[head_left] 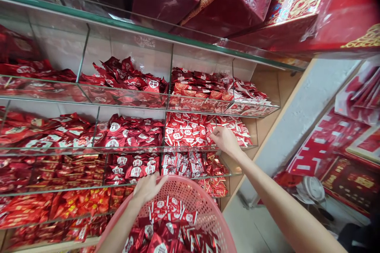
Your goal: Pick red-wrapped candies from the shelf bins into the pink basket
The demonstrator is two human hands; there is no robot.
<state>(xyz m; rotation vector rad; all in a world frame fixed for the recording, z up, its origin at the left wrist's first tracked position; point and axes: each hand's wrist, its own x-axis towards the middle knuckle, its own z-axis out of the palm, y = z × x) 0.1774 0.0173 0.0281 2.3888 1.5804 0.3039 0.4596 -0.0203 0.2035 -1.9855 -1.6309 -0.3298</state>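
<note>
My left hand [148,187] grips the far rim of a pink plastic basket [204,193] with perforated sides. Inside the basket lies a pile of red and dark-red wrapped candies [169,229] with white round labels. My right hand [225,140] reaches into a shelf compartment at the right, its fingers curled together at the red-and-white wrapped candies [190,132]. Whatever those fingers hold, if anything, is hidden by the hand.
Tiered shelves with glass fronts [127,101] and dividers hold several kinds of red-wrapped candies. Large red boxes [231,4] stand on a glass shelf [142,31] above. A wooden side panel [267,126] ends the shelving; red packets [320,142] are at the right.
</note>
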